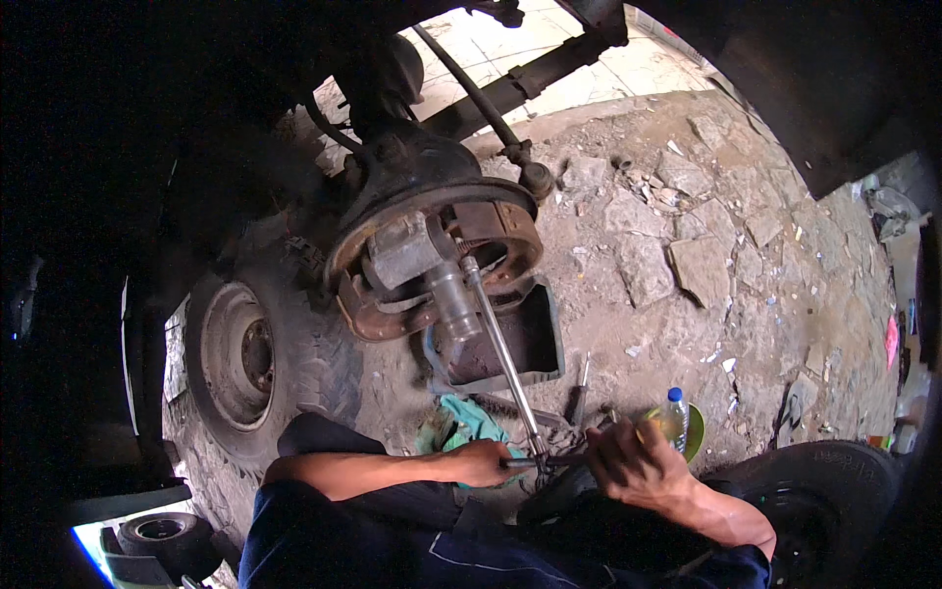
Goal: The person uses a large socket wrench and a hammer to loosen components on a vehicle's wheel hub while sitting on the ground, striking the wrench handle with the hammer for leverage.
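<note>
Left hand (pixel 481 464) and right hand (pixel 640 469) angle inward, fingers (pixel 628 444) clamped on a dark slim bar (pixel 567 459) at the lower end of a silver metal rod (pixel 503 353); rusty round brake assembly (pixel 498 222) ahead; blue-capped clear bottle (pixel 676 422) alongside.

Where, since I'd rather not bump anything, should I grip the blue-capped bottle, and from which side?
Probably the bottle just below its blue cap, from above: it looks upright with its narrow top exposed, while the right hand hides part of its lower body and a green rounded thing shows close on its right.
</note>
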The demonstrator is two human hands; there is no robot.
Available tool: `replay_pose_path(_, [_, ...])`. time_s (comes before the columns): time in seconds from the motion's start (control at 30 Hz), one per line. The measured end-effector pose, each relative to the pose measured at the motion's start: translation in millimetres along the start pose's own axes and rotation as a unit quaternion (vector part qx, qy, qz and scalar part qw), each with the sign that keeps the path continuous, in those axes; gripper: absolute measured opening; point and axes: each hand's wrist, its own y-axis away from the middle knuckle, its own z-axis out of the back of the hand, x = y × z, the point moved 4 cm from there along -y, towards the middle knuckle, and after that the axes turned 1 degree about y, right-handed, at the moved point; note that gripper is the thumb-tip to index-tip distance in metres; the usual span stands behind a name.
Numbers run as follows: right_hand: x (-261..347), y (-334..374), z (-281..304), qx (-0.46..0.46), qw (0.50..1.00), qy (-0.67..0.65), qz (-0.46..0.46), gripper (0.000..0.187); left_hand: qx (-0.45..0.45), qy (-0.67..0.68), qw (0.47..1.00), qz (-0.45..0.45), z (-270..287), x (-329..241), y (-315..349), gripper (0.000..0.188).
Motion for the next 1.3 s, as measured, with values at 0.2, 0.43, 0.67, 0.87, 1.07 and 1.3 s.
replay_pose_path(0.2, [-20,15,-3,0.005,0.969,-0.175,-0.171,0.062,-0.038,0.014,0.997,0.065,2,-12,-6,0.066])
replay_pose_path(0.43, [-45,27,-6,-0.019,0.763,-0.449,-0.464,0.147,-0.095,0.015,0.995,0.022,5,-28,2,0.071])
replay_pose_path(0.67, [56,35,-103,0.003,0.418,-0.856,-0.306,0.116,-0.124,0.008,0.992,0.007,-2,-14,-13,0.061])
replay_pose_path(0.87, [93,-4,-111,-0.091,0.187,-0.893,-0.399,0.073,-0.112,-0.032,0.993,0.027,-7,9,-29,0.043])
replay_pose_path(1.07, [98,-9,-97,-0.097,0.343,-0.836,-0.418,0.056,-0.179,-0.027,0.965,-0.188,-13,11,-41,0.029])
replay_pose_path(1.3, [94,5,-70,-0.103,0.357,-0.808,-0.458,0.055,-0.141,0.067,0.933,-0.324,-26,11,-64,0.018])
